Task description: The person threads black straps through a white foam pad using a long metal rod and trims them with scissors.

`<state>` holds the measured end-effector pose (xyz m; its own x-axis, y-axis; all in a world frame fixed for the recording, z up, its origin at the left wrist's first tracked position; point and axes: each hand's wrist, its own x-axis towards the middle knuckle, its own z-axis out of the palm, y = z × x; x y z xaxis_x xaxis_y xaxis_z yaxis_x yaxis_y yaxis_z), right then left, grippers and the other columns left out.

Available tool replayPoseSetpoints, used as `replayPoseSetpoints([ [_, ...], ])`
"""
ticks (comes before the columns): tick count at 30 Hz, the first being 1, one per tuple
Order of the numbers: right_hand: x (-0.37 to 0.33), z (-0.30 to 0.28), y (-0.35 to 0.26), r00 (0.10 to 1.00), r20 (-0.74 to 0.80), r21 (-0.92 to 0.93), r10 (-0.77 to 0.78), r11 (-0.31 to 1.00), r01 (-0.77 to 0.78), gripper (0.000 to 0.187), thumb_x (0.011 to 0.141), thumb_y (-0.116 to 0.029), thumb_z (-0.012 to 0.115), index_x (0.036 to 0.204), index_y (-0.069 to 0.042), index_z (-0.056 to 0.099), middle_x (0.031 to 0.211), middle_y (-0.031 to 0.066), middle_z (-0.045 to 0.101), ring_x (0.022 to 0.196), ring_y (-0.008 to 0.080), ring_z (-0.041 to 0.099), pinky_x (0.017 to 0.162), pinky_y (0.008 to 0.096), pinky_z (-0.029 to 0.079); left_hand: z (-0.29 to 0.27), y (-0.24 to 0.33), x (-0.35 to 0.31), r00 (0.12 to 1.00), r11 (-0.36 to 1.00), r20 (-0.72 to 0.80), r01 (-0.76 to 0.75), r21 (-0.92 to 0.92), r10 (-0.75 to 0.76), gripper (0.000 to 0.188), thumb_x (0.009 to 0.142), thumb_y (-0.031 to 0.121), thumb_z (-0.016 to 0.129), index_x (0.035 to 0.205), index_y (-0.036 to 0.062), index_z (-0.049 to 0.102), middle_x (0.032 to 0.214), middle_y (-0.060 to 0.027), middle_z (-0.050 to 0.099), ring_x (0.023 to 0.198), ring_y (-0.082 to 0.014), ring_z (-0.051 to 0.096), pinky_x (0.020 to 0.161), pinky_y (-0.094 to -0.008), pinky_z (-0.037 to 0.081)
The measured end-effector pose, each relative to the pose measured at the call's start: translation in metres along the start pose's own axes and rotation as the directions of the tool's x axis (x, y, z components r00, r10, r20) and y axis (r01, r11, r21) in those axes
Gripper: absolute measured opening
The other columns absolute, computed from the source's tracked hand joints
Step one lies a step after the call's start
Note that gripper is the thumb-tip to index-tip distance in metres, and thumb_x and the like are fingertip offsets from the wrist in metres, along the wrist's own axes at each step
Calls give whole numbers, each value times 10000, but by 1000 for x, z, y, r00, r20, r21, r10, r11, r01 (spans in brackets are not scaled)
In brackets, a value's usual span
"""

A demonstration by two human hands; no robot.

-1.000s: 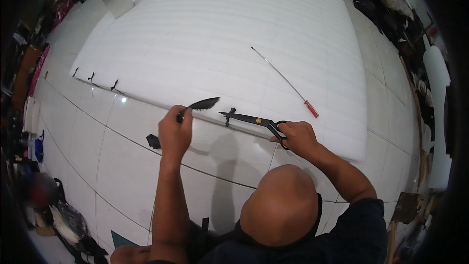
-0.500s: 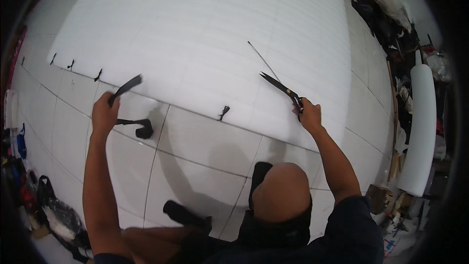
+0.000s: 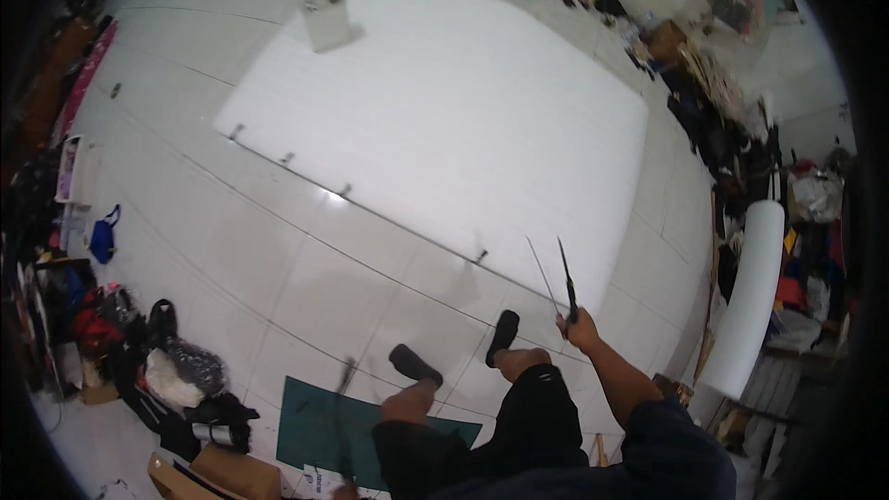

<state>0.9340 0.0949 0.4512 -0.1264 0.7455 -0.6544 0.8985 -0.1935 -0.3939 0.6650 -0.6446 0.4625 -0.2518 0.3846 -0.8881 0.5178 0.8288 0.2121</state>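
My right hand (image 3: 579, 329) is closed round black-handled scissors (image 3: 569, 285), their blades pointing away from me. A thin metal rod (image 3: 541, 270) sticks out of the same hand beside them. Beneath their tips lies the near right edge of a big white foam pad (image 3: 444, 130) on the floor. Several small black ties, one of them a black tie (image 3: 481, 256), stand along the pad's near edge. My left hand (image 3: 344, 493) barely shows at the lower edge, at the end of a blurred black strap (image 3: 343, 417); its fingers are mostly hidden.
A pale box (image 3: 326, 26) stands on the pad's far left. Near my feet lies a green cutting mat (image 3: 301, 412), with a cardboard box (image 3: 222, 477) beside it. A white foam roll (image 3: 748, 292) leans among clutter on the right. Bags (image 3: 181, 375) crowd the left.
The view has shifted back, showing more floor and the green mat. My left hand has drawn down toward my body with the black strap. My right hand keeps the scissors and rod, now pointing more straight ahead.
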Motion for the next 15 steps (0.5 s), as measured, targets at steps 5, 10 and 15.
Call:
replayPoseSetpoints([
  [5,-127,-21,-63,994,-49,152,102,984,-93,282,876,-161,724,879,1,494,644,69,567,512,142,543,469,316,447,-47,36,-73,986,993,163,-22,-114,41,448,855,298,564,1226,48,553,868,-230,664,834,-397,650,727,-507,504],
  [10,-155,28,-118,987,-37,-57,159,985,-161,387,828,-298,751,917,21,550,741,135,646,665,247,647,629,401,512,-198,-24,-7,702,548,-324,112,-829,-634,272,858,229,599,944,-28,632,769,-114,641,628,-256,612,604,-373,488],
  [15,-122,72,-221,996,2,-178,90,980,-88,397,814,-311,764,864,14,542,654,107,628,575,220,629,546,393,504,-426,-75,-1,686,386,-384,-161,-908,-618,239,893,209,552,863,-16,627,657,-57,543,590,-153,498,566,-327,403],
])
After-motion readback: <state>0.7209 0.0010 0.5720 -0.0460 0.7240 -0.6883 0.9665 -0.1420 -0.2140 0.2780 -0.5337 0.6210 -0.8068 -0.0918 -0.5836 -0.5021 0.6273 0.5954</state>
